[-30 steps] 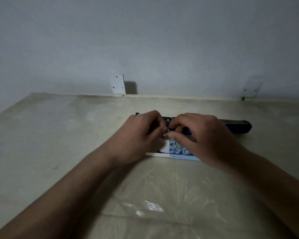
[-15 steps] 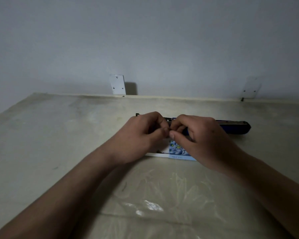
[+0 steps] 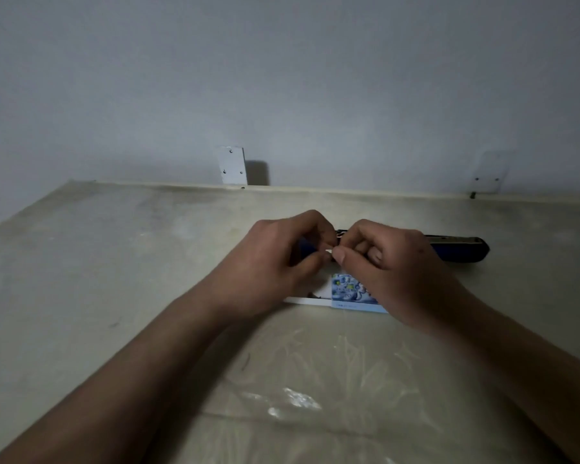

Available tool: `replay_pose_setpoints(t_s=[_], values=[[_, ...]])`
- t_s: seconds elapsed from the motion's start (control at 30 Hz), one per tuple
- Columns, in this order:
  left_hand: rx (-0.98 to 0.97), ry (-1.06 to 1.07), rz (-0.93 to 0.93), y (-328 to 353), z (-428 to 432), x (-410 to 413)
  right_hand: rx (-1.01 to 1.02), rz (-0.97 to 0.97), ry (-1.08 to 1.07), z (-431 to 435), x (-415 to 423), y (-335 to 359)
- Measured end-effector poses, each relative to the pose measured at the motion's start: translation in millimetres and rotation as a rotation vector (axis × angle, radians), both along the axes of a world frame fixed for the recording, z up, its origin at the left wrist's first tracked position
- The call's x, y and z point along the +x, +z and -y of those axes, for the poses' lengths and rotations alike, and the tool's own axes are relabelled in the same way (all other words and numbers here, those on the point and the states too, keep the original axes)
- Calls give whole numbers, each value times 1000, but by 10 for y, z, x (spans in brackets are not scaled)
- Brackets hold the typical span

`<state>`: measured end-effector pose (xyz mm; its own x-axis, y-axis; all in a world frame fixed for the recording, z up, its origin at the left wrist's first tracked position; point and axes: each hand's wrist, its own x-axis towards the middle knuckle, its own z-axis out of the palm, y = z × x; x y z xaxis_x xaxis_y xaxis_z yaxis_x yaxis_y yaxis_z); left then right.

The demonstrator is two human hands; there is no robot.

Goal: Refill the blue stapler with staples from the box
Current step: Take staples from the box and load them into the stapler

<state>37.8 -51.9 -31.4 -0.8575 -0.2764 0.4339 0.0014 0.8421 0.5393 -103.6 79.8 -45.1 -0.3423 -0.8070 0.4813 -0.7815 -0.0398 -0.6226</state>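
Staple box [image 3: 346,291] lies on the surface [image 3: 121,262] beneath the left hand [image 3: 282,262] and right hand [image 3: 394,267], which jointly pinch what is probably a staple strip [image 3: 329,250], kept near the blue stapler [image 3: 459,252] just behind for loading.

Blue plastic stapler [image 3: 462,255], metal rail [image 3: 452,240]; printed card box [image 3: 347,291]; smooth table [image 3: 114,262], sheen near front.
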Motion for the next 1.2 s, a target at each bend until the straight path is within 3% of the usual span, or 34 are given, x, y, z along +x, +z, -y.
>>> replay_pose_setpoints(t_s=[0.23, 0.73, 0.83, 1.0, 1.2], values=[[75, 66, -114, 2, 0, -13, -44, -78, -20, 15, 34, 11], [525, 42, -96, -7, -18, -33, -211, -302, -97, 30, 87, 69], [461, 78, -82, -20, -7, -39, -223, -297, -106, 29, 84, 68], [70, 140, -106, -3, 7, -3, -219, -263, -104, 37, 75, 63], [-106, 169, -173, 25, 47, -2, -207, -140, -94, 68, 61, 122]])
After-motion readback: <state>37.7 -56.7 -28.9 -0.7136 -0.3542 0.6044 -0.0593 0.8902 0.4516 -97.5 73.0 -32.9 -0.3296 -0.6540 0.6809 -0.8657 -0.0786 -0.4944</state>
